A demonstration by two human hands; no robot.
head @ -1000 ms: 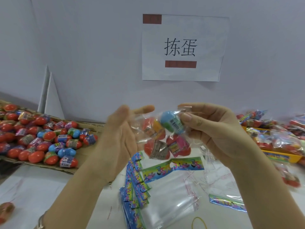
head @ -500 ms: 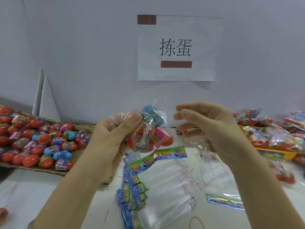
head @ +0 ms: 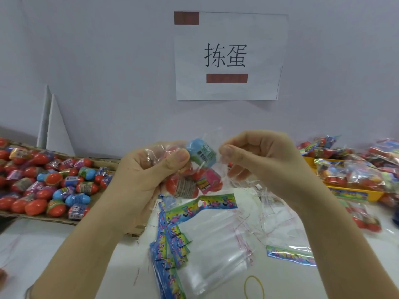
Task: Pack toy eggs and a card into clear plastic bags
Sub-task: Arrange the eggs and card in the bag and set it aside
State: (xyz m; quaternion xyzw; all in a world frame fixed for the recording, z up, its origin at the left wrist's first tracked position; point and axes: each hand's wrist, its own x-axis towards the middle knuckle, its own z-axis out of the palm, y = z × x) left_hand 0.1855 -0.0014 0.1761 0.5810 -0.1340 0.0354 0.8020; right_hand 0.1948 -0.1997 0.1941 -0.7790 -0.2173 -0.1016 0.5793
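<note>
white table (head: 49, 251), empty bags (head: 216, 251), rubber band (head: 254, 287)

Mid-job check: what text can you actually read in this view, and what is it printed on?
"拣蛋": on the white paper sign.
Label on the blue egg in the held bag: too blurred to read.
Print on the header cards lying below: too blurred to read.

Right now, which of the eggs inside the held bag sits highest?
The blue egg with the barcode label; the red egg and the pink-wrapped egg hang below it in the bag.
</note>
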